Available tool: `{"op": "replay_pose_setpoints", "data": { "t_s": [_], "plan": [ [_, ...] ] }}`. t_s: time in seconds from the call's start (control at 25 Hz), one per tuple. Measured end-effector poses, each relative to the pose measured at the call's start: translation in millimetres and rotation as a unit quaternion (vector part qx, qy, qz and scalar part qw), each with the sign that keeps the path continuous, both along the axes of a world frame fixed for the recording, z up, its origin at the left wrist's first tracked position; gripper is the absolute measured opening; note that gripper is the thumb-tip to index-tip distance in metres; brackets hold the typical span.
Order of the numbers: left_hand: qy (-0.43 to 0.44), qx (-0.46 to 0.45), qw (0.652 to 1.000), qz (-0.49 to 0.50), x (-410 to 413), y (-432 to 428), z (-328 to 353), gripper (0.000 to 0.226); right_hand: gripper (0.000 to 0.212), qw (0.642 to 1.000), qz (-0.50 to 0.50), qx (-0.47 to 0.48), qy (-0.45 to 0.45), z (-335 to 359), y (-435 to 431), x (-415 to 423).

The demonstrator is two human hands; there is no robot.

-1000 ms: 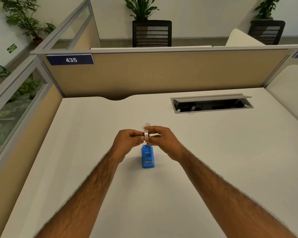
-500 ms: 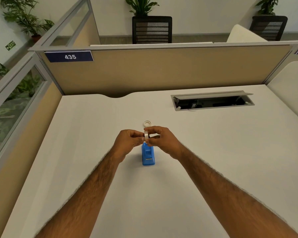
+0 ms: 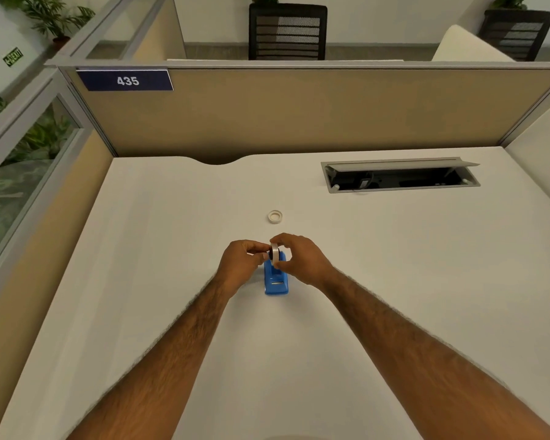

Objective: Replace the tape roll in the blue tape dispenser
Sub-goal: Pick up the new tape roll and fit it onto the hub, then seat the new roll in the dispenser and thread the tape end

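Note:
The blue tape dispenser (image 3: 276, 281) stands on the white desk (image 3: 394, 265), its front end toward me. Just above its far end I hold a clear tape roll (image 3: 274, 253) upright on edge, with a dark hub showing at its left side. My right hand (image 3: 299, 258) grips the roll from the right, thumb below and fingers over the top. My left hand (image 3: 240, 262) pinches at the roll's left side by the hub. A second small whitish ring, an empty tape core (image 3: 275, 216), lies flat on the desk beyond my hands.
An open cable hatch (image 3: 400, 176) is cut into the desk at the back right. Beige partition walls (image 3: 299, 115) close off the back and left. A white side panel (image 3: 540, 160) stands at the right.
Both hands have lowered the roll slightly toward the dispenser's far end. The head view has tilted down a little, so the empty core shows farther from the hands.

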State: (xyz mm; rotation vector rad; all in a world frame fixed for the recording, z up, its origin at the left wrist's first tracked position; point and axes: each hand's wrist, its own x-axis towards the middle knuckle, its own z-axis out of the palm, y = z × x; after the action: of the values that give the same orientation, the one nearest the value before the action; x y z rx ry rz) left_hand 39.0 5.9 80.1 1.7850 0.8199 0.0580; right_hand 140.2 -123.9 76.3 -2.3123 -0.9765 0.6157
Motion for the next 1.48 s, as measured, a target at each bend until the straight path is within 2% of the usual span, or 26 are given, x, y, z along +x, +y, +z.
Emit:
{"op": "replay_pose_setpoints", "data": {
  "t_s": [0.36,0.76,1.12,1.48],
  "plan": [
    [0.039,0.021,0.999,0.002,-9,8,-19,0.03,0.047,1.0,-0.013,0.001,-0.003,-22,-5,7],
    [0.049,0.015,0.998,-0.032,-8,-1,-32,0.049,0.047,0.999,-0.017,0.024,0.012,-33,1,8],
    [0.067,0.03,0.996,-0.057,-11,4,-41,0.052,0.049,1.0,-0.02,0.01,0.019,-46,2,8],
    [0.022,0.001,0.999,-0.049,-6,-2,-38,0.054,0.053,0.999,-0.027,0.025,0.022,-53,-2,5]
  ]
}}
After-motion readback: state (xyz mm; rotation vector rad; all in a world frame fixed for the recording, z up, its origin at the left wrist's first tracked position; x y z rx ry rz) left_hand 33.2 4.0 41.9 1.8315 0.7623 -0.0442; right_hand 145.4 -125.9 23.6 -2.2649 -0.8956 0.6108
